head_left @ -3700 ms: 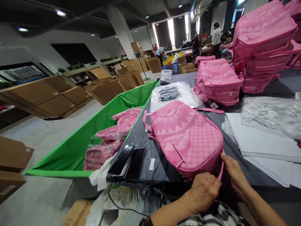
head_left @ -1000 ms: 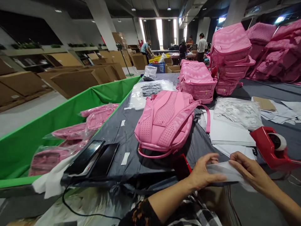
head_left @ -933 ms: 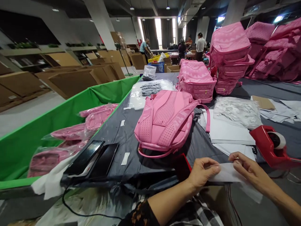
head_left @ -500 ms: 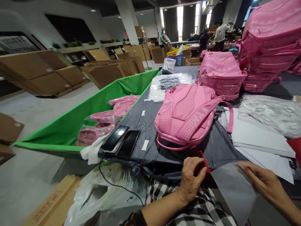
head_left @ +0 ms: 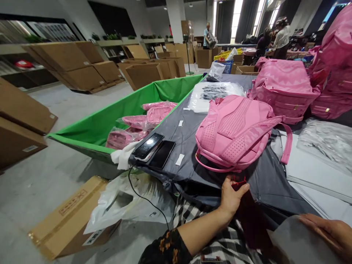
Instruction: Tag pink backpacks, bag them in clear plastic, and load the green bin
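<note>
My left hand [head_left: 231, 197] is closed at the table's front edge, thumb and fingers pinching the top of a dark red fabric piece [head_left: 251, 220] with bright red strings at its upper edge. The piece hangs down over the checked cloth on my lap. At the lower right, my right hand [head_left: 328, 231] grips a translucent grey plastic sheet [head_left: 298, 238]; its far end is blurred and cut off by the frame. Just beyond my left hand, a pink backpack [head_left: 233, 128] lies with its straps and padded back facing up, and neither hand touches it.
Two phones [head_left: 162, 154] lie at the table's left corner. A green fabric bin [head_left: 90, 135] holds pink bagged items. More pink backpacks [head_left: 283, 84] stand at the back right, near white sheets [head_left: 316, 165] and clear plastic bags. A carton [head_left: 68, 212] sits on the floor. People work far off.
The view has turned left. My right hand has drawn the plastic sheet down and to the right, away from my left hand. More of the dark red piece now shows in my left hand.
</note>
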`<move>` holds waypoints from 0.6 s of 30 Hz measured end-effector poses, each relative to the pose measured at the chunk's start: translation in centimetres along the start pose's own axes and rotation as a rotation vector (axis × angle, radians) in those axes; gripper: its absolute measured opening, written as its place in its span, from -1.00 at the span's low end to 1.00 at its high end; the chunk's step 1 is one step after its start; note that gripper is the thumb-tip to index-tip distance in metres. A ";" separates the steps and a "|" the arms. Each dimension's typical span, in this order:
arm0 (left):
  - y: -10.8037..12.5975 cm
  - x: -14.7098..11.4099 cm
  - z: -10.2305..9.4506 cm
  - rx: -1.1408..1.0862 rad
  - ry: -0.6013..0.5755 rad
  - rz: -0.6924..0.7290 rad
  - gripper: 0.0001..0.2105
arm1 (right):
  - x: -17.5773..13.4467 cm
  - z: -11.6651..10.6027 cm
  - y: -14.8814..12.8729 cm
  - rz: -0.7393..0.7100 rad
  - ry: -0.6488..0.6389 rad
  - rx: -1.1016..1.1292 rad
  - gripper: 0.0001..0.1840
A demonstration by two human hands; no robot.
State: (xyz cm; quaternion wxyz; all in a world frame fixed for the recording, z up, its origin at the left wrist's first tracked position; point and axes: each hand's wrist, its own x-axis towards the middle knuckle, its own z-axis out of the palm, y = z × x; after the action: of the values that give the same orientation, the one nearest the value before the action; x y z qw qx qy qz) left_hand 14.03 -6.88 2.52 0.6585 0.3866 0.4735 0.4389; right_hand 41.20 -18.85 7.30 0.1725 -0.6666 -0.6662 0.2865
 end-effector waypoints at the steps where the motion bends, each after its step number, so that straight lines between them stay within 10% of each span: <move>1: 0.0 -0.2 -0.3 -0.101 -0.069 -0.068 -0.54 | 0.4 -0.3 -0.9 0.012 -0.105 0.078 -0.47; 10: 3.3 3.0 -2.9 -0.009 -0.342 -0.256 -0.63 | 7.4 3.3 -11.5 -0.221 -0.326 0.266 -0.38; 14: 4.1 4.0 -3.4 -0.022 -0.474 -0.331 -0.55 | 7.0 4.9 -12.6 -0.350 -0.472 0.149 -0.45; 18: 2.6 3.7 -3.5 0.223 -0.440 -0.151 -0.70 | 5.8 3.3 -10.6 -0.187 -0.408 0.210 -0.37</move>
State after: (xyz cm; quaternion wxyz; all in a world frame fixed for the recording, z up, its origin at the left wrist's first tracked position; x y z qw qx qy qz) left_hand 10.72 -2.25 3.02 0.7299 0.5068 0.3916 0.2389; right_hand 30.49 -13.11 10.31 0.1286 -0.5090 -0.7125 0.4655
